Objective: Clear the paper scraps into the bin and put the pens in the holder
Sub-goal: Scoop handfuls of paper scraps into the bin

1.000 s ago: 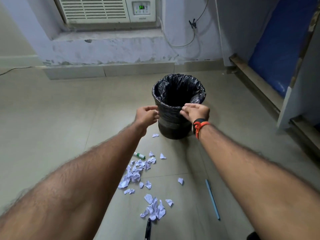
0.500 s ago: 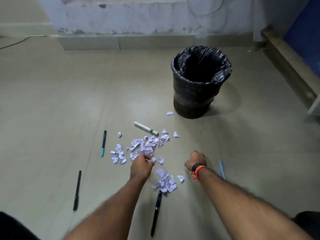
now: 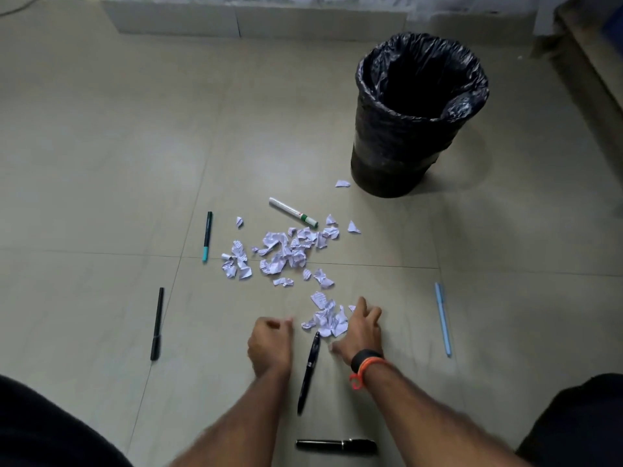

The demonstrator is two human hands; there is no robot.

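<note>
White paper scraps (image 3: 290,247) lie scattered on the tiled floor, with a smaller heap (image 3: 326,320) nearest me. My right hand (image 3: 360,328) rests spread against the right side of that heap, fingers apart. My left hand (image 3: 269,345) hovers loosely curled just left of the heap, holding nothing that I can see. A black pen (image 3: 308,375) lies between my hands. The black-lined bin (image 3: 416,112) stands at the far right. Other pens: a teal-tipped one (image 3: 207,236), a black one (image 3: 157,323), a light blue one (image 3: 442,319), a white marker (image 3: 293,213), a thick black pen (image 3: 336,445).
A low wall step (image 3: 236,21) runs along the far side. A wooden frame (image 3: 593,55) stands at the far right. My dark-clad knees (image 3: 43,429) fill the bottom corners. No pen holder is in view.
My hands left the bin's rim, came down to the floor and drew back to the nearest scrap heap. The view tilted down and closer to the floor.
</note>
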